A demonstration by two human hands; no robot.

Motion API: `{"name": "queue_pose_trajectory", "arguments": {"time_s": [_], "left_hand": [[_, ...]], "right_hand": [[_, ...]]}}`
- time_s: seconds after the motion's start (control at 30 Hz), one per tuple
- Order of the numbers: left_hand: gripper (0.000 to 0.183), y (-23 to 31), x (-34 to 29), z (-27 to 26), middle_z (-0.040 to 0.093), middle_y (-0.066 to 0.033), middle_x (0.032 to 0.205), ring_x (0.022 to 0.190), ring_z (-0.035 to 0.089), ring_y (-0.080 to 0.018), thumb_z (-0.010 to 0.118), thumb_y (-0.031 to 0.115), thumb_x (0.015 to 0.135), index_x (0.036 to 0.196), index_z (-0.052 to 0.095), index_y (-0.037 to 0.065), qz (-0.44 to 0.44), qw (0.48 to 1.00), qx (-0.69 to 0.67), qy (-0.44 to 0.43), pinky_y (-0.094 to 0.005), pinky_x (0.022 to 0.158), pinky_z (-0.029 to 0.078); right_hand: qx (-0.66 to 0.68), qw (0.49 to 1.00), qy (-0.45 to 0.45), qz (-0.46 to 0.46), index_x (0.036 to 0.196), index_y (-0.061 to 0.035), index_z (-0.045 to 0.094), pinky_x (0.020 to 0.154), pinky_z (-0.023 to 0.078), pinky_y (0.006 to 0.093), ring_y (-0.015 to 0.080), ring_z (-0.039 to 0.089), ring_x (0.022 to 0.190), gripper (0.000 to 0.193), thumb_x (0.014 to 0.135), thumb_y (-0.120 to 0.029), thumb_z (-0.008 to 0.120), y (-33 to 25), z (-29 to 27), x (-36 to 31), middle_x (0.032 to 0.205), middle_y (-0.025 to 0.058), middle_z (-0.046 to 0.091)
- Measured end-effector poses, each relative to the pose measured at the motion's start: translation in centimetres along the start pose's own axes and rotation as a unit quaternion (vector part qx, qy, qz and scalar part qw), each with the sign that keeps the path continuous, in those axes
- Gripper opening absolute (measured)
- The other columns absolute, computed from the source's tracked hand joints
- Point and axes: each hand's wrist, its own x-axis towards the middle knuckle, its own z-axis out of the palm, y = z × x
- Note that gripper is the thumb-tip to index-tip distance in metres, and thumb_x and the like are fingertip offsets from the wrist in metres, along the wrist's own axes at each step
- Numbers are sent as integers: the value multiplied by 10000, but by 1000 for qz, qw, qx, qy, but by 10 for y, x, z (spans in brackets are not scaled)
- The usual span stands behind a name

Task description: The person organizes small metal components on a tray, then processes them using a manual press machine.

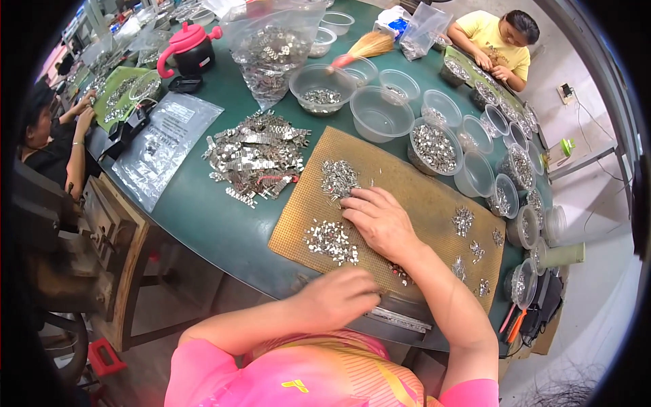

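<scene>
My right hand rests on a tan textured mat, fingers reaching out to the edge of a pile of small narrow metal pieces. Its thumb is mostly hidden. My left hand is above the table's near edge, fingers curled in and slightly blurred; anything inside them is hidden. Between the hands and the mat's left edge lies a second pile of small shiny metal pieces. Several smaller heaps of metal parts are on the mat's right part.
Left of the mat is a big heap of metal strips, with a flat plastic bag beside it. Clear plastic tubs line the far and right sides. A filled bag, hand brush and red-lidded jug stand behind. Two people work nearby.
</scene>
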Motion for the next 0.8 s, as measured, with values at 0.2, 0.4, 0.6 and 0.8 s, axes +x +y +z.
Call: {"name": "queue_pose_trajectory", "arguments": {"time_s": [0.2,0.4,0.6,0.8], "left_hand": [[457,-29,6,-46,642,-176,1295,1240,603,-365,811,147,811,1229,677,22,-107,973,203,9,-495,1048,493],[534,-36,5,-36,608,-186,1395,1335,552,-363,782,262,871,1301,640,-23,-100,968,216,-75,-493,1127,442],[481,-28,-2,-32,628,-180,1363,1327,561,-349,752,261,908,1272,649,-36,-76,979,160,-98,-478,1134,442],[419,-27,-5,-33,646,-169,1337,1304,579,-341,742,228,918,1243,662,-25,-47,987,123,-92,-474,1130,447]], "right_hand": [[-10,1000,10,18,1062,-97,730,1098,479,459,259,640,1241,204,858,-95,729,1,-10,-13,1251,44,718],[-17,998,27,46,1057,-94,733,1085,482,452,266,656,1216,190,868,-85,710,-2,-19,-29,1236,53,726],[-14,997,31,71,1058,-87,736,1036,510,436,262,688,1150,198,861,-60,726,-7,-31,-39,1177,65,743],[44,982,32,180,1086,-79,731,973,526,418,276,698,1079,209,877,-70,733,-10,-38,-41,1124,60,743]]}}
